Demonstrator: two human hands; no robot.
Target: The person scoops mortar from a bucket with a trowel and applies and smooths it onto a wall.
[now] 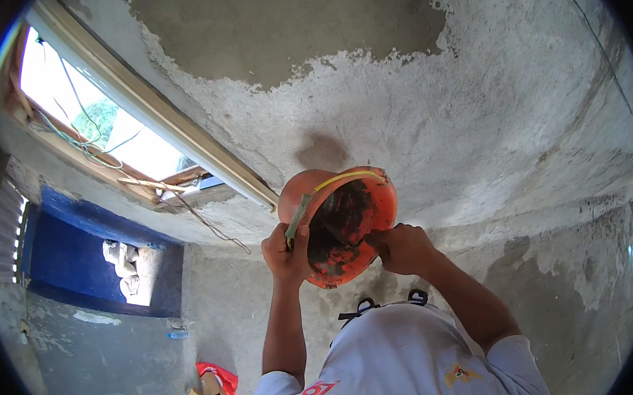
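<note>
Up near the patchy grey plastered ceiling (398, 104), the left hand (285, 255) clamps the rim of a round orange plastic bucket (347, 217) smeared with dark mortar while the right hand (402, 249) grips inside, with bare patches of ceiling left uncoated.

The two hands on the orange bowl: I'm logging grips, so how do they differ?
The left hand grips the outer rim of the orange bowl together with a tool handle; the right hand grips no tool and reaches into the bowl's mouth. The left sits at the bowl's left edge, the right at its lower right. Both touch the bowl.
</note>
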